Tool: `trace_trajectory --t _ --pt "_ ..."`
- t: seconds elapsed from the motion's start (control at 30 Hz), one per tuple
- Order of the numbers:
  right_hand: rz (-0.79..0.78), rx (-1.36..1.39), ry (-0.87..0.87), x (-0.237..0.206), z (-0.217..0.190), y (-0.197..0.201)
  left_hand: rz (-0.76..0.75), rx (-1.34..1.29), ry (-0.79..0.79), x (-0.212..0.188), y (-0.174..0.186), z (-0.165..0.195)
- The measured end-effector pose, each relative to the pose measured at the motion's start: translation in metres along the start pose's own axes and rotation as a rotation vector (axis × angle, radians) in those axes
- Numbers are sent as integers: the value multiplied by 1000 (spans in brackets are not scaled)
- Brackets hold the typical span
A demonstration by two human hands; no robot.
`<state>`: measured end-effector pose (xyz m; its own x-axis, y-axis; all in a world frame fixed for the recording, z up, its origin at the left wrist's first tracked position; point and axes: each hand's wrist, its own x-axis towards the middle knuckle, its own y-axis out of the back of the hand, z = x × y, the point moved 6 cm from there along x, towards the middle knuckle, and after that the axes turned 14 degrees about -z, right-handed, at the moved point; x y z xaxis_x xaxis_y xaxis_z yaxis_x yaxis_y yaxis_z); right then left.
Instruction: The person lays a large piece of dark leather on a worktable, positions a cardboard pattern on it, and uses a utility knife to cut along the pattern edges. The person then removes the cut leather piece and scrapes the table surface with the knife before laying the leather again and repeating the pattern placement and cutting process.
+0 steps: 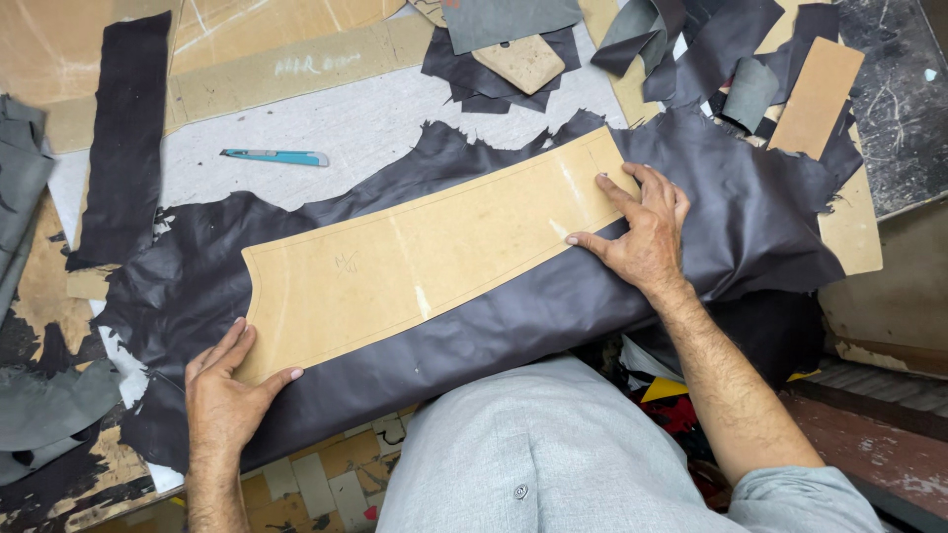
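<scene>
My L hand (225, 390) at 7 o'clock & R hand (642, 232) at 3 o'clock press open-palmed, gripping nothing, on tan cardboard template (415, 259) over dark leather (553, 296).

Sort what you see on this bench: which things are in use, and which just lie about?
In use: left hand and right hand, flat on the tan pattern board over the dark leather hide.

Lying about: blue utility knife, leather offcuts, dark strip.

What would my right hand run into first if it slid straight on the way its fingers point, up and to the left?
The right hand already lies on the tan cardboard pattern, so it would cross that first, then probably the dark leather beyond its top edge.
</scene>
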<state>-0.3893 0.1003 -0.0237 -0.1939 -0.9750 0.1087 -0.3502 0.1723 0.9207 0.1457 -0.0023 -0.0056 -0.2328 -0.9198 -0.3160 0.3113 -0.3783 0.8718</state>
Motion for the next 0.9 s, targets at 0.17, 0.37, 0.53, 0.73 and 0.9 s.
trace_trajectory --t 0.17,0.37,0.53,0.73,0.9 --pt "-31 16 -5 5 2 4 -80 286 84 3 8 45" --pt "-89 -66 7 18 7 10 -339 285 -571 29 -79 250" --pt "-113 -190 122 35 6 19 -560 610 -708 75 -129 368" --pt "-283 58 234 92 23 29 -750 730 -645 101 -138 390" --pt "-326 268 411 147 21 18 -788 725 -664 109 -142 396"
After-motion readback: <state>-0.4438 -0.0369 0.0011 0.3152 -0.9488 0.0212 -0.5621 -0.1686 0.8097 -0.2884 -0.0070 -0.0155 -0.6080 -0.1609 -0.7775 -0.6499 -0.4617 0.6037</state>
